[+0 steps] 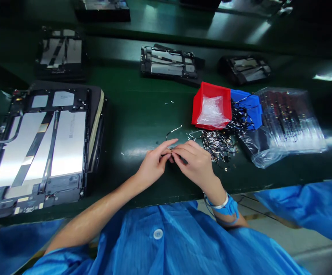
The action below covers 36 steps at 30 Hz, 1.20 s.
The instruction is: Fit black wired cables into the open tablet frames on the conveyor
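Observation:
My left hand [153, 162] and my right hand [196, 160] meet over the green bench, thumbs and fingertips pinched together. What they pinch is small, dark and mostly hidden by the fingers. Just beyond the left fingertips is a thin bent cable [174, 131] with a bright end; whether it joins the piece in my fingers, I cannot tell. To the right of my right hand lies a loose pile of small dark and silvery cables [217, 146]. A blue wrist strap [228, 208] is around my right wrist.
A red bin [197, 104] with clear plastic film and a blue bin [256, 110] stand behind the pile. Clear plastic trays [300, 122] are at right. Opened device housings [71, 141] are stacked at left; more housings [168, 63] stand farther back. A person's blue sleeve [311, 206] shows at right.

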Tool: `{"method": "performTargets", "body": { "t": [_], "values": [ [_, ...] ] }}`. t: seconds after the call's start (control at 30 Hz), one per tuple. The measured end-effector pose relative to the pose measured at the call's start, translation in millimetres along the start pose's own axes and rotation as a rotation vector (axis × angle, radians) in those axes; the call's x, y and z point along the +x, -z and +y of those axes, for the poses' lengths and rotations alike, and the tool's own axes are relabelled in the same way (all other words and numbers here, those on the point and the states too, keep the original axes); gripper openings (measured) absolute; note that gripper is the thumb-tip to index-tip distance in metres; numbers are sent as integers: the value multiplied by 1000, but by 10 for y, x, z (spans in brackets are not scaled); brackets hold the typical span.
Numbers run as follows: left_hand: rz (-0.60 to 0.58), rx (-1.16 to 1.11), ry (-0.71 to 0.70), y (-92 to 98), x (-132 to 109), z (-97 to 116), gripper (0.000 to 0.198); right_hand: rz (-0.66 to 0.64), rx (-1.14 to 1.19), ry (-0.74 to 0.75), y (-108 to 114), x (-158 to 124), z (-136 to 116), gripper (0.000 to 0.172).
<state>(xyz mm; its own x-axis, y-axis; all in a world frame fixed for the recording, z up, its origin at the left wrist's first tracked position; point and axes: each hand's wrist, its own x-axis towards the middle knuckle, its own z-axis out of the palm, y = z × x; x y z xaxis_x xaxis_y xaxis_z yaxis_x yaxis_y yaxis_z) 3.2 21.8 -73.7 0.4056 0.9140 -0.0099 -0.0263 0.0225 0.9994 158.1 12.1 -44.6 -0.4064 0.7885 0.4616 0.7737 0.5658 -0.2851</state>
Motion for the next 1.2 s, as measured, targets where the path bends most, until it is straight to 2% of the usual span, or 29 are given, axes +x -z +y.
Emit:
{"method": "performTargets", "body": {
  "t": [0.07,0.13,0.23,0.3,0.33,0.4,0.47,0.53,0.63,0.73,0.8,0.87,0.9,0.97,1.03,1.07,1.13,1.2],
  "values": [
    [-10,-36,13,8,8,5,45,38,-29,22,72,43,74,20],
    [10,-120,49,25,30,19,45,144,-97,-22,186,93,236,18],
    [77,-249,95,62,73,38,51,334,-286,-225,373,145,553,16],
    [109,-308,110,86,97,39,55,368,-385,-308,429,150,676,20],
    [112,-330,116,94,106,37,56,352,-398,-296,420,145,682,24],
    [92,-367,130,101,116,31,59,262,-345,-172,327,122,589,28],
    [47,-408,143,94,119,27,61,145,-236,1,177,95,420,25],
    [2,-441,151,82,121,27,63,95,-158,96,40,75,269,20],
    [-21,-433,145,75,116,27,64,141,-72,95,-47,73,189,20],
    [-13,-394,123,84,93,38,61,195,7,28,-1,73,212,18],
    [92,-284,61,90,99,59,53,237,100,-70,52,40,200,16],
    [281,-115,-24,92,175,93,44,235,273,-214,78,-36,145,14],
    [378,-33,-60,93,255,115,40,186,385,-281,75,-90,110,13],
    [521,73,-91,107,510,170,37,-7,610,-369,44,-221,53,14],
    [628,145,-84,152,876,230,41,-192,741,-408,10,-354,52,19],
    [689,185,-70,194,1084,258,44,-226,752,-430,6,-411,77,21],
    [820,258,-23,323,1506,305,49,-159,702,-482,39,-491,169,21],
    [942,314,41,507,1883,340,50,-4,658,-524,126,-522,281,19]
  ]
}}
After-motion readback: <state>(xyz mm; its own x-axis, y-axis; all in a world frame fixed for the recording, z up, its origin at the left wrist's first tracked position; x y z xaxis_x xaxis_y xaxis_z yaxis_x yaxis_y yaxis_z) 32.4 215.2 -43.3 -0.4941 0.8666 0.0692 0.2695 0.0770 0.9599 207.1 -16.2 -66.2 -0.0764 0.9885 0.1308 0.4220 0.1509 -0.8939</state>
